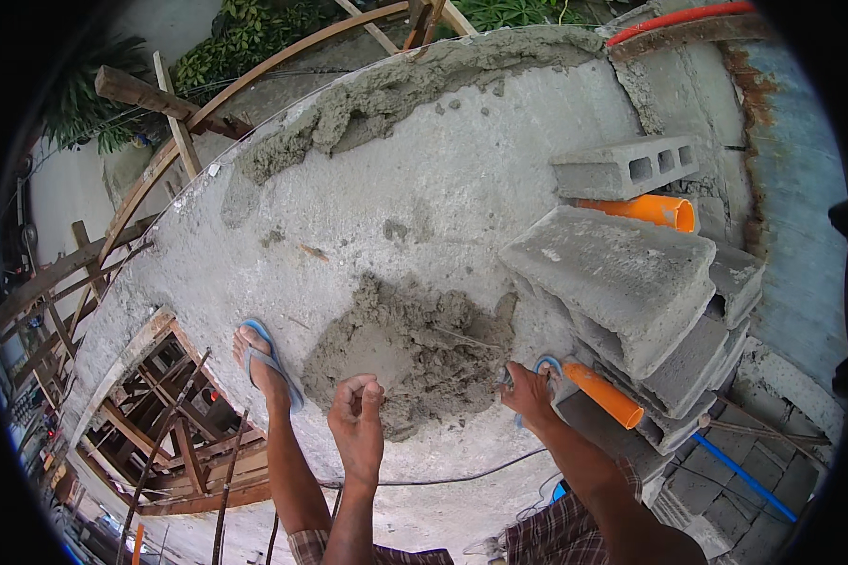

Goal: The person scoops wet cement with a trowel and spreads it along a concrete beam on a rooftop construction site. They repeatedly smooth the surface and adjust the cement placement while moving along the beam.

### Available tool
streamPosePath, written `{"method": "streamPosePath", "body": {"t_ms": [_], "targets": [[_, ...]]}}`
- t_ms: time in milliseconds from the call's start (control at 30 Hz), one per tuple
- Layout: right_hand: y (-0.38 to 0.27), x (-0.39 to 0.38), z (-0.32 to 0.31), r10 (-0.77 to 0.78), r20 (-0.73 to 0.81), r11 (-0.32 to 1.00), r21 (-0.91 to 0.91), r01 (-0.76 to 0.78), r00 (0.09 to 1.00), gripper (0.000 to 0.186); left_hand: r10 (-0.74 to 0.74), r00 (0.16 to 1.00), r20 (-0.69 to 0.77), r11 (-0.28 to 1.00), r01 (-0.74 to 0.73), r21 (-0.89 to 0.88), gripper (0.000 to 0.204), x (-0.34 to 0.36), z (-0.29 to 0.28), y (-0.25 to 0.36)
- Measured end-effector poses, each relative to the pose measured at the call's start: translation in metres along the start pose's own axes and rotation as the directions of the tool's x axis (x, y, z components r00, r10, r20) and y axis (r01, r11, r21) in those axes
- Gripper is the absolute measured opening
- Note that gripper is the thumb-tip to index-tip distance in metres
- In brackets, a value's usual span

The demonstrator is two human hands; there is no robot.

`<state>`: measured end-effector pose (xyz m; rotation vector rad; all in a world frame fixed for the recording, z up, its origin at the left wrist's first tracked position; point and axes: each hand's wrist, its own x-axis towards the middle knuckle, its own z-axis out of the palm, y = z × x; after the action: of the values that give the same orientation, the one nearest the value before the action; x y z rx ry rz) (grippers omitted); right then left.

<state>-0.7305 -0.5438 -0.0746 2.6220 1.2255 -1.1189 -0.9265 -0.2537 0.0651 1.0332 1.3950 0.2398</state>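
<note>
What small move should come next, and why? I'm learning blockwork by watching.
Probably reach the left hand right to the orange cone-shaped handle by the stacked grey concrete blocks: the hand hangs curled and empty over the heap of wet grey mortar.

The mortar heap before me was dull grey-brown on a paler grey slab. The stacked concrete blocks were plain grey. The trowel handle near my right hand was bright orange, as was a pipe behind. My flip-flop was blue, my shorts brown-and-white plaid.
</note>
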Motion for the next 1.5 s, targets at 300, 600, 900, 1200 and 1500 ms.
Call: {"method": "streamPosePath", "body": {"t_ms": [300,600,900,1200,1500], "targets": [[-0.038,-0.023,0.125,0.274,-0.039,0.891,0.386,-0.239,0.961,0.036,-0.023,0.988,0.154,0.989,0.0,0.149,0.026,-0.018,0.018,-0.024],[-0.049,-0.095,0.138,0.843,-0.105,0.514,0.442,-0.735,0.527,0.033,-0.026,0.981,0.191,0.976,-0.017,0.217,0.025,-0.012,0.019,-0.007],[-0.087,-0.172,0.176,0.653,0.02,0.663,0.469,-0.584,0.757,0.029,-0.059,0.981,0.186,0.964,0.007,0.265,0.026,-0.008,0.024,0.006],[-0.182,-0.089,0.257,0.805,0.077,0.208,0.892,-0.402,0.588,0.028,-0.049,0.985,0.166,0.947,-0.007,0.321,0.022,-0.002,0.016,0.004],[-0.228,-0.126,0.126,0.598,0.486,-0.227,0.865,-0.447,0.637,0.033,-0.086,0.972,0.218,0.94,0.007,0.342,0.025,-0.007,0.025,0.0]]}}
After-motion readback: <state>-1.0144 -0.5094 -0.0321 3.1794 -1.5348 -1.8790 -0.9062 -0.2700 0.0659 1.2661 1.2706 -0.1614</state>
